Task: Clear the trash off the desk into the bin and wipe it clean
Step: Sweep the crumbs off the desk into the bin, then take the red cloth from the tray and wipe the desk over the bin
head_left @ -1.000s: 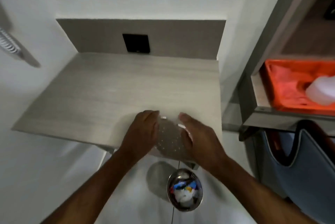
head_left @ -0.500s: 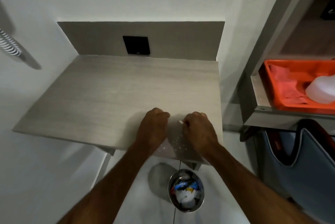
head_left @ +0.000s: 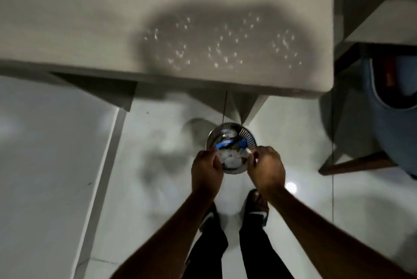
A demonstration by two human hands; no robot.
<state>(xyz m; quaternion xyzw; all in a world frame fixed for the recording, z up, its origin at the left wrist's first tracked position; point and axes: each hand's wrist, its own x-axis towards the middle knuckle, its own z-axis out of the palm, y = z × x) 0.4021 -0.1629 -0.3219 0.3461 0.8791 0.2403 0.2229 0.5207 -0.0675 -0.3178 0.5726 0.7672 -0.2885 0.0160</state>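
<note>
**Over the bin, dropping the last scraps**

Above the floor and just in front of the surface's near edge, I am leaning over with both hands held down at the bin's mouth. My left hand (head_left: 206, 169) is curled into a loose fist at the bin's left rim; I cannot tell whether anything is still pinched inside it, because the fingers hide whatever they hold. Between my hands sits the bin (head_left: 232, 136), a small round metal one standing on the pale floor (head_left: 158, 166), already holding white crumpled paper and blue and dark wrappers. My right hand (head_left: 266, 166) is closed too, at the bin's right rim, and a thin pale sliver shows at its fingertips, though it is too blurred to name.

I judge I am in the trash-clearing step, letting go of small bits over the bin. The surface (head_left: 90, 19) lies above and beyond, well apart from my hands. It carries no large litter, but a scatter of pale specks (head_left: 216, 50) shows inside my shadow there; crumbs or light spots, I cannot say which.

Next, I reckon, I must open both hands right over the bin's mouth so nothing falls on the floor, then find a cloth for wiping. None is in view here.
</note>
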